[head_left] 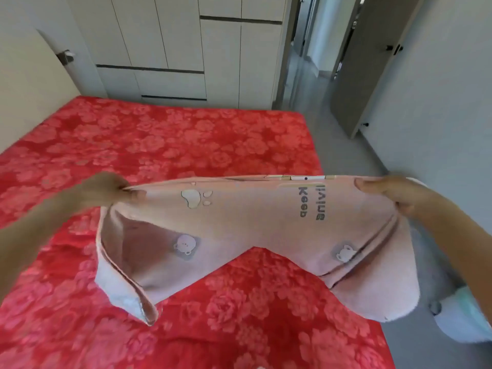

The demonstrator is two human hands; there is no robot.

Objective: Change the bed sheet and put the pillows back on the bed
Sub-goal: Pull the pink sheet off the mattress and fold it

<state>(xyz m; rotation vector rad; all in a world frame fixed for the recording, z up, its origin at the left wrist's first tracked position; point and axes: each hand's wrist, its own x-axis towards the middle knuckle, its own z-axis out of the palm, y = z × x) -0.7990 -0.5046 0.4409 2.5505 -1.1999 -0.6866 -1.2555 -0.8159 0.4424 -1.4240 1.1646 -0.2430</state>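
The person holds a folded pink sheet [253, 225] (printed with small bears, a paw and some lettering) in the air over the near half of the red-flowered bed [173, 145]. The left hand [106, 193] pinches the sheet's top edge at its 9 o'clock end, fingers curled on the cloth. The right hand [391, 193] grips the same edge at the 3 o'clock end, thumb on top. Between them the edge is pulled taut while the folded layers sag below. One flap hangs toward 7 o'clock, and another hangs toward 5 o'clock past the bed's side, over the grey floor [346, 145]. A wardrobe [186, 49] stands at 12 o'clock beyond the bed's far end, with an open door [372, 62] at 1 o'clock. No pillows can be made out.

The step in hand looks like unfolding the fresh sheet, so the task seems early. The next move probably calls for shaking the folds loose and finding a long edge. The cloth can then be cast toward 12 o'clock so that it spreads over the bed, with both grips kept firm.
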